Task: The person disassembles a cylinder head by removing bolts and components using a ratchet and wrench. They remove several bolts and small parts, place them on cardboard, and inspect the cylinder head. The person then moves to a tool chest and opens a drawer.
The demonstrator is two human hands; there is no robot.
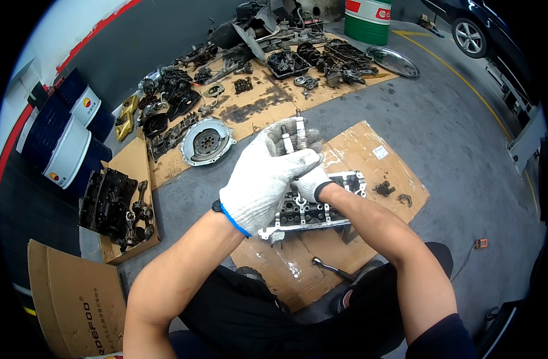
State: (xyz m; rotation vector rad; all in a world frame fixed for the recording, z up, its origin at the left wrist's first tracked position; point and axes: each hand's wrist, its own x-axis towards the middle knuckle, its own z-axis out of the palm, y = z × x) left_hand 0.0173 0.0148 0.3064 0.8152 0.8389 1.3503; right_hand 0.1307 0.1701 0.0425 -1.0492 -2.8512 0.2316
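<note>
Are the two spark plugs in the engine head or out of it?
Out. Both spark plugs are held in your gloved left grip, ends sticking up, not seated in the engine head.

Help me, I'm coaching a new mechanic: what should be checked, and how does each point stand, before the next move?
1. Gloves on both hands: ok, both are covered.
2. Spark plugs secure in the left hand: ok, two show between thumb and fingers.
3. Right hand grip: cannot tell, its fingers are hidden behind the left hand.
4. Engine head steady: cannot tell, its underside is mostly out of sight.
5. Ratchet wrench clear of the feet: not ok, its handle lies close by the right shoe.
</note>
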